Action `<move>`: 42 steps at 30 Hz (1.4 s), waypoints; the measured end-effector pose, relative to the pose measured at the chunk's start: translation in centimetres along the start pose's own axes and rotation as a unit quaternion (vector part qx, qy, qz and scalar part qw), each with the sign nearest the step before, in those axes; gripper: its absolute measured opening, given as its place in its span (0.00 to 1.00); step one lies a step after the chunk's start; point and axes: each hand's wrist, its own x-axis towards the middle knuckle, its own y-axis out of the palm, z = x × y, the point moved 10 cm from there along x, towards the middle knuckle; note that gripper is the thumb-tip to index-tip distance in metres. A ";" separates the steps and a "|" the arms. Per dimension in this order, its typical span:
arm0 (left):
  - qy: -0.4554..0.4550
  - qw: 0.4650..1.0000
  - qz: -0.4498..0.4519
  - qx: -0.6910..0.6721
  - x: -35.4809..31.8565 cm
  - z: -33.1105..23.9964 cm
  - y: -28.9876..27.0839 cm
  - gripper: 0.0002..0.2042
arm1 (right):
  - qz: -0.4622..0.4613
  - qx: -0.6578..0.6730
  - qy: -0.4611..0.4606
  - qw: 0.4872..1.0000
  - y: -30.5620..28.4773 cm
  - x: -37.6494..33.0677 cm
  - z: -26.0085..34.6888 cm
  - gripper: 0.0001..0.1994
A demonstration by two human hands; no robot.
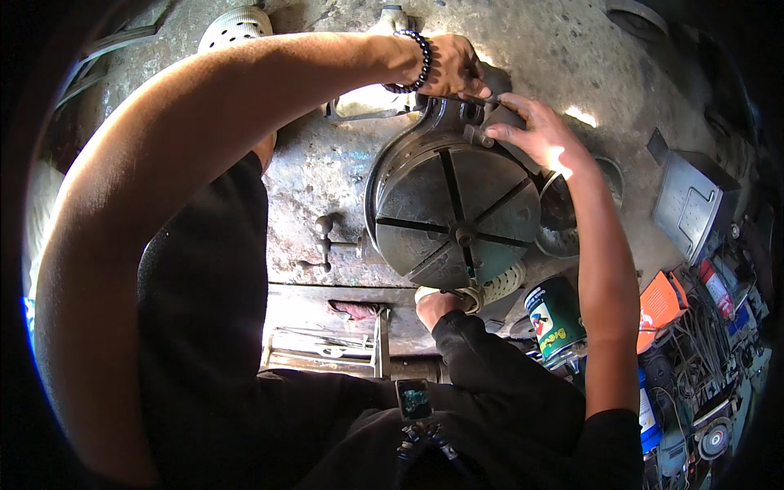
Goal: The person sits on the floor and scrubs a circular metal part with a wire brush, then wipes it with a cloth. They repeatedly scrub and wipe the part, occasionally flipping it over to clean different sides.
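A round metal rotary table (pixel 429 200) with slots running out from its centre lies on the floor, its slotted face up. At its far edge, my left hand (pixel 453 69), with a dark bead bracelet at the wrist, is closed with its fingertips pinching something too small to make out. My right hand (pixel 539 135) comes in from the right. Its thumb and fingers are bent around a dark metal piece (pixel 506 122) beside the rim, close to the left fingertips. A crank handle (pixel 325 243) sticks out from the table's left side.
White clogs (pixel 235 28) are on the floor, one (pixel 502 284) near the table's front. A round metal pan (pixel 563 216), a green can (pixel 555 318), a metal box (pixel 690 204), an orange object (pixel 661 306) and tangled cables (pixel 694 351) stand right.
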 end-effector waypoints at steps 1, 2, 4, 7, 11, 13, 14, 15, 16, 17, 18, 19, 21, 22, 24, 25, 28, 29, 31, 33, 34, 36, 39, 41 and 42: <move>-0.031 0.999 -0.014 -0.029 0.6 0.6 0.2 0.19 | -0.017 -0.023 0.040 0.999 -0.3 0.0 -0.3 0.43; -0.064 0.996 -0.032 -0.058 0.8 1.4 0.3 0.18 | -0.032 -0.023 0.009 0.999 -0.5 0.5 0.1 0.42; -0.016 0.997 -0.063 -0.039 -0.1 0.7 0.2 0.17 | -0.064 -0.019 -0.045 0.997 -0.8 0.9 0.8 0.41; 0.002 0.998 -0.009 -0.056 0.0 -1.2 -0.8 0.20 | -0.133 0.057 -0.072 0.987 -1.6 0.4 -0.1 0.38; -0.070 0.995 -0.037 0.057 0.6 -2.1 -0.5 0.19 | -0.118 0.119 -0.141 0.976 -0.4 0.9 -1.1 0.33; -0.121 0.992 -0.038 0.004 0.5 -0.7 0.0 0.18 | -0.161 0.080 -0.181 0.967 -0.8 0.7 -0.5 0.32; -0.045 0.994 -0.095 -0.019 0.2 -1.3 -0.6 0.16 | -0.138 0.093 -0.156 0.974 -0.9 1.4 -0.9 0.29; -0.035 0.994 -0.094 -0.043 0.1 -1.2 -0.5 0.16 | -0.113 0.107 -0.125 0.980 -1.0 1.5 -0.2 0.27; -0.025 0.993 -0.094 -0.067 0.2 -1.1 -0.4 0.15 | -0.087 0.120 -0.094 0.985 -0.7 1.6 -0.2 0.25; -0.057 0.987 -0.115 -0.102 -0.4 -0.1 -0.3 0.15 | -0.085 0.136 -0.130 0.979 0.0 2.2 -0.8 0.34; -0.022 0.990 -0.105 -0.096 0.0 1.0 0.2 0.17 | -0.092 0.095 -0.146 0.980 0.8 2.4 -0.7 0.35; -0.021 0.984 -0.139 -0.109 0.1 0.6 0.1 0.18 | -0.107 0.053 -0.152 0.981 0.7 2.1 -1.4 0.35; -0.060 0.981 -0.155 -0.095 0.1 -0.5 -0.1 0.22 | -0.107 0.022 -0.142 0.984 -0.1 2.1 -2.2 0.37; -0.078 0.983 -0.134 -0.096 0.2 -0.2 0.1 0.25 | -0.144 -0.016 -0.164 0.976 -0.8 2.1 -1.1 0.35; -0.057 0.964 -0.159 -0.204 -0.3 0.4 0.4 0.28 | -0.121 0.091 -0.138 0.979 -1.1 1.8 -0.1 0.33; -0.057 0.961 -0.161 -0.217 -0.2 1.1 0.2 0.29 | -0.138 0.065 -0.140 0.978 -0.8 1.9 -0.3 0.31; -0.045 0.971 -0.165 -0.166 -0.2 0.8 0.4 0.27 | -0.039 0.016 -0.105 0.994 1.1 2.1 -1.6 0.31; -0.047 0.967 -0.173 -0.181 -0.3 0.9 0.2 0.27 | -0.058 0.036 -0.125 0.990 0.2 2.2 -0.9 0.31; -0.049 0.957 -0.188 -0.217 -0.5 1.6 0.4 0.26 | -0.112 0.100 -0.140 0.979 -1.4 1.8 0.7 0.32; -0.037 0.957 -0.196 -0.209 -0.2 2.1 0.9 0.25 | -0.108 0.050 -0.135 0.984 0.3 1.3 -0.2 0.31; -0.027 0.959 -0.196 -0.204 0.0 0.6 0.3 0.24 | -0.112 0.027 -0.129 0.985 0.4 1.1 -0.9 0.31; -0.060 0.969 -0.189 -0.150 -0.5 0.4 -0.1 0.23 | -0.089 0.040 -0.120 0.988 0.0 1.6 -1.2 0.32; -0.089 0.957 -0.193 -0.197 -1.8 1.6 -0.4 0.19 | -0.122 0.070 -0.118 0.983 -1.8 1.7 1.7 0.35; -0.025 0.949 -0.201 -0.243 0.1 2.6 1.5 0.18 | -0.118 0.005 -0.114 0.986 0.0 0.9 -0.4 0.35; 0.002 0.943 -0.215 -0.254 0.0 2.9 1.0 0.17 | -0.118 -0.026 -0.128 0.984 0.2 1.1 -0.3 0.35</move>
